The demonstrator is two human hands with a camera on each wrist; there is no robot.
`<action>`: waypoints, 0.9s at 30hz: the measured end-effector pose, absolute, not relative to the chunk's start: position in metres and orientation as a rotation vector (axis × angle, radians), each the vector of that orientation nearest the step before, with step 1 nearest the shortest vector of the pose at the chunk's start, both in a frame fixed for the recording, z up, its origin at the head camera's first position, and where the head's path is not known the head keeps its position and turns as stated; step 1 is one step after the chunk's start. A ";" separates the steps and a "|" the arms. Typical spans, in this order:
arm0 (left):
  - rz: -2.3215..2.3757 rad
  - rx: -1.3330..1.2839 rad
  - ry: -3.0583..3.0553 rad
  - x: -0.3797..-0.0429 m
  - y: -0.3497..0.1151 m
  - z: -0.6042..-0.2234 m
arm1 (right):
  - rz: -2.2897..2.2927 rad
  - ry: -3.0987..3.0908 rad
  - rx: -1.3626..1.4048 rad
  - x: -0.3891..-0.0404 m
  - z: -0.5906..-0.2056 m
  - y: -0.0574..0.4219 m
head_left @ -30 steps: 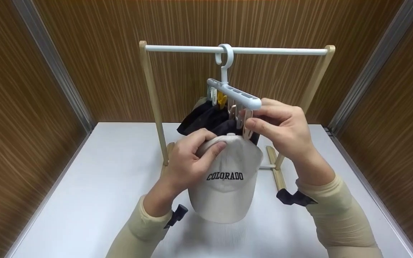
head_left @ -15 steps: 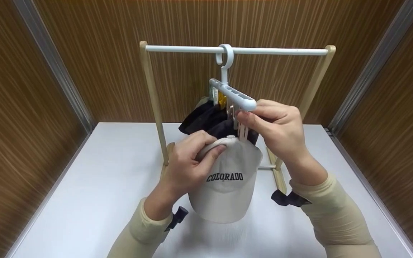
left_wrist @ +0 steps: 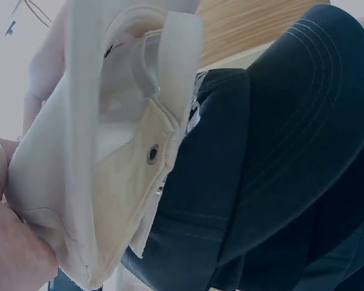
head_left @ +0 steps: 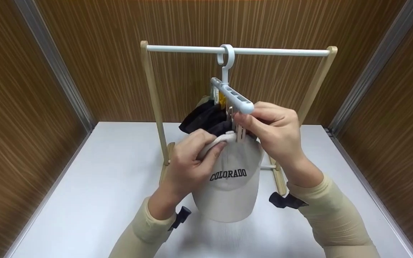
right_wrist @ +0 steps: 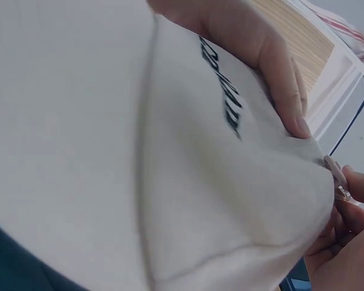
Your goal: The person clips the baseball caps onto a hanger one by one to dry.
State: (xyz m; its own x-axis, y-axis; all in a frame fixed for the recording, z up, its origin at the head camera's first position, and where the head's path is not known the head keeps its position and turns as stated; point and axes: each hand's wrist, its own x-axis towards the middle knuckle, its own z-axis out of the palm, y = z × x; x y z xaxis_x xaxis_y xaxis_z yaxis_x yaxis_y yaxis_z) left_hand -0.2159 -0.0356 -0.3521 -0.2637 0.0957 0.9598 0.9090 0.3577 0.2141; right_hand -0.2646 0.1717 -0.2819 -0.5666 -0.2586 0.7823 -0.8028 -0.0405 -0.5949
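A cream baseball cap (head_left: 228,193) lettered COLORADO hangs brim down at the near end of a light-blue clip hanger (head_left: 237,97). My left hand (head_left: 192,161) pinches the crown near the top button, thumb in front and fingers behind. With thumb and fingers my right hand (head_left: 276,127) pinches a pale clothespin (head_left: 241,133) under the hanger's end, its lower tips over the crown's top. In the left wrist view the cap's inside and back strap (left_wrist: 151,154) show. The right wrist view has the clothespin (right_wrist: 337,176) at the crown's edge between the right fingers.
Dark caps (head_left: 203,116) hang behind the cream one, from clips including a yellow clip (head_left: 222,99). The hanger hooks over a white rail (head_left: 281,52) on a wooden-legged rack (head_left: 152,96), standing on a white table (head_left: 120,186) between wood-grain walls.
My right hand has moved left and slightly down with the clothespin, whose tips now overlap the crown. The hanger's near end has swung left. My left hand keeps its hold on the cap.
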 end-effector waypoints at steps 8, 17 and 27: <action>-1.077 -0.814 -1.604 -0.218 -0.029 -0.353 | 1.671 -1.768 1.125 -0.265 -0.287 0.171; -1.113 -0.803 -1.598 -0.219 -0.027 -0.354 | 1.696 -1.720 1.160 -0.265 -0.291 0.171; -1.124 -0.807 -1.602 -0.221 -0.028 -0.356 | 1.699 -1.720 1.174 -0.263 -0.295 0.172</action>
State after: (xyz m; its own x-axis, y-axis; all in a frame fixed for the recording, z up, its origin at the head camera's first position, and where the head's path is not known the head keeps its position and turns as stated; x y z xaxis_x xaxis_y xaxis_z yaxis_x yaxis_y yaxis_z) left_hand -0.2209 -0.0277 -0.3558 -0.2984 -0.0160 0.9543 0.8921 0.3508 0.2848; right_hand -0.2632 0.1720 -0.2954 -0.5365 -0.2533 0.8050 -0.8081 -0.1208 -0.5766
